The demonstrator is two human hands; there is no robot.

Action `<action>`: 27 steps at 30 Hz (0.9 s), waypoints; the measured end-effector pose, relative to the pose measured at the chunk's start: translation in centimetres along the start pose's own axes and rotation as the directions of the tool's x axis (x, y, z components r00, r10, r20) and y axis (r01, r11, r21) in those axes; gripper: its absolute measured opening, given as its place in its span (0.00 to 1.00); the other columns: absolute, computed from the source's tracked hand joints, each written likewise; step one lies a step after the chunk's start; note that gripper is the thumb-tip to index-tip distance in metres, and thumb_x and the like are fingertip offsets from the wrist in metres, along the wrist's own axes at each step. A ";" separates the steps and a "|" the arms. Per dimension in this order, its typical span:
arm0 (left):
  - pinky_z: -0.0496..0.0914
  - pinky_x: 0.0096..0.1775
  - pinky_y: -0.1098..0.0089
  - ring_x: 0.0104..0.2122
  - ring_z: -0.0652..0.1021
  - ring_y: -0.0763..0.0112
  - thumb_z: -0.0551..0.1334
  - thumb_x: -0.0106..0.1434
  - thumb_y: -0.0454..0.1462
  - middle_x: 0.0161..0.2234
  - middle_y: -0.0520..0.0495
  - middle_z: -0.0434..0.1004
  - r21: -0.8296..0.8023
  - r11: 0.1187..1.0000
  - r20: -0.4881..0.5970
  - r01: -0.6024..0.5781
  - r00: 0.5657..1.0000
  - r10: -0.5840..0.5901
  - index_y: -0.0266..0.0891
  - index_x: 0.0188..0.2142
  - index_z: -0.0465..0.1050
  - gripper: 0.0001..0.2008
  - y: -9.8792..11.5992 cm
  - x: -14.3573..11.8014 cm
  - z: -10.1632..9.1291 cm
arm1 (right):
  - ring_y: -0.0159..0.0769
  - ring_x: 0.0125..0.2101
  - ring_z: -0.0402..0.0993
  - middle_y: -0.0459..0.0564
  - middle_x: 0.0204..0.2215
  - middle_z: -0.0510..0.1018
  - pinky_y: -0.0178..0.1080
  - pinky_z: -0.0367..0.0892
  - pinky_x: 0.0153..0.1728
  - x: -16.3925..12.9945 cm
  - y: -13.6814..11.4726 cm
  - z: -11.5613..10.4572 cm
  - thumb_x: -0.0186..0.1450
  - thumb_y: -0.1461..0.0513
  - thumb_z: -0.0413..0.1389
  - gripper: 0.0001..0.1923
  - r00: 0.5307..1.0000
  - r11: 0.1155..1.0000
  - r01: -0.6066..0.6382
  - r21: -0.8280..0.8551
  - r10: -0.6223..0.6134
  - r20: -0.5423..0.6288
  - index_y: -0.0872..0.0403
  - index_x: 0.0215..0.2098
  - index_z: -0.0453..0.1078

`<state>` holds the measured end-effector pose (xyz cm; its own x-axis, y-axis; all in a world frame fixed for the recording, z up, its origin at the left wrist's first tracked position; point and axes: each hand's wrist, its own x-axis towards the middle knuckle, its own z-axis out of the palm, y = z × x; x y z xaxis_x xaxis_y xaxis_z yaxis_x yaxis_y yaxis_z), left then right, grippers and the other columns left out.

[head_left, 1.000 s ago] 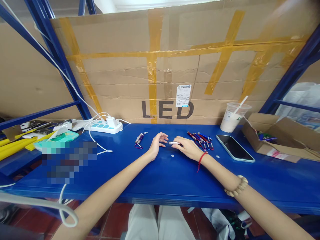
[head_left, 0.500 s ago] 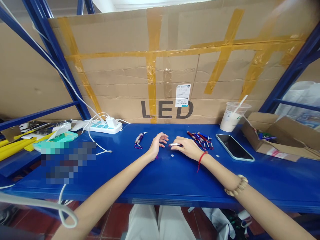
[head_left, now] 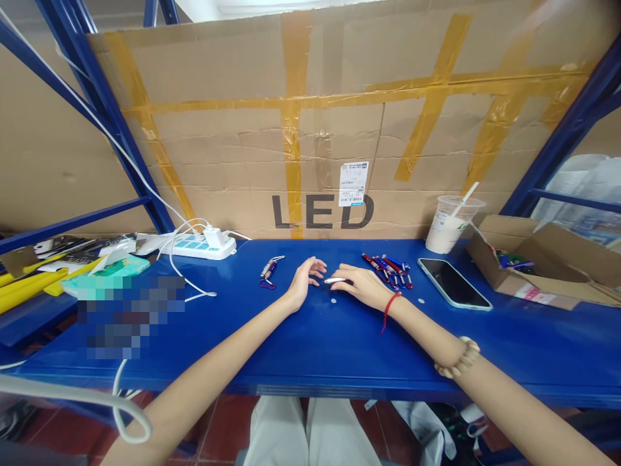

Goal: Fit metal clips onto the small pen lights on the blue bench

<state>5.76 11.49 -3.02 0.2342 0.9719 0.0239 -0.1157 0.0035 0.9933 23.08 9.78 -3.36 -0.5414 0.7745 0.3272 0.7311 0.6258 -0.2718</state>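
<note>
My right hand point(head_left: 363, 285) rests on the blue shelf top point(head_left: 310, 336) and grips a small silver keychain flashlight point(head_left: 334, 280), its tip pointing left. My left hand point(head_left: 304, 280) lies just left of that tip, palm turned toward it, fingers apart and holding nothing. A tiny round part point(head_left: 333, 300) sits on the blue surface below the flashlight. A purple keychain flashlight with a carabiner point(head_left: 270, 269) lies left of my left hand. A pile of several red and blue keychain flashlights point(head_left: 389, 268) lies right of my right hand.
A smartphone point(head_left: 453, 283) lies face up at the right, with a plastic cup and straw point(head_left: 450, 224) behind it. An open cardboard box point(head_left: 533, 265) stands far right. A white power strip point(head_left: 198, 244) with cables sits back left. A taped cardboard sheet marked LED point(head_left: 339, 123) forms the back wall.
Both hands stay almost in place. The view has tilted slightly, and a faint red dot seen near my left palm half a second ago is gone.
</note>
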 end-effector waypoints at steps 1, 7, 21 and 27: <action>0.63 0.26 0.76 0.27 0.71 0.74 0.48 0.59 0.45 0.30 0.46 0.71 0.011 1.000 0.004 -0.006 1.000 0.006 0.36 0.28 0.68 0.17 0.0 0.0 0.0 | 0.34 0.35 0.70 0.48 0.34 0.71 0.33 0.61 0.35 0.0 -0.1 0.0 0.66 0.51 0.45 0.17 1.000 1.000 -0.012 0.004 0.012 -0.005 0.50 0.38 0.71; 0.61 0.31 0.75 0.26 0.68 0.76 0.54 0.56 0.41 0.25 0.52 0.68 0.288 0.944 0.042 -0.163 0.987 0.158 0.38 0.27 0.68 0.09 -0.1 -0.5 0.1 | 0.34 0.35 0.70 0.48 0.39 0.71 0.36 0.64 0.37 -0.2 -0.3 -0.2 0.65 0.52 0.46 0.15 0.998 0.996 -0.046 0.080 0.050 -0.049 0.48 0.45 0.67; 0.61 0.29 0.74 0.23 0.65 0.77 0.62 0.52 0.39 0.30 0.50 0.75 0.505 0.795 0.146 -0.335 0.941 0.304 0.39 0.33 0.74 0.09 -0.8 0.1 -0.8 | 0.33 0.33 0.69 0.49 0.36 0.70 0.36 0.65 0.35 -0.1 0.3 0.2 0.65 0.58 0.48 0.11 0.997 0.996 -0.031 0.082 0.037 -0.074 0.51 0.44 0.65; 0.63 0.34 0.72 0.28 0.70 0.71 0.61 0.52 0.39 0.30 0.48 0.76 0.494 0.841 0.015 -0.222 0.969 0.247 0.40 0.29 0.76 0.07 -0.1 0.6 -1.6 | 0.34 0.36 0.70 0.50 0.40 0.72 0.39 0.66 0.39 0.0 0.6 0.4 0.63 0.59 0.50 0.15 0.994 0.991 -0.056 0.122 0.067 -0.089 0.50 0.48 0.65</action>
<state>4.38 12.42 -3.30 0.2130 0.9391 0.2699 0.3279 -0.3289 0.8856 23.34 10.15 -3.88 -0.4521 0.8036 0.3872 0.7039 0.5880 -0.3984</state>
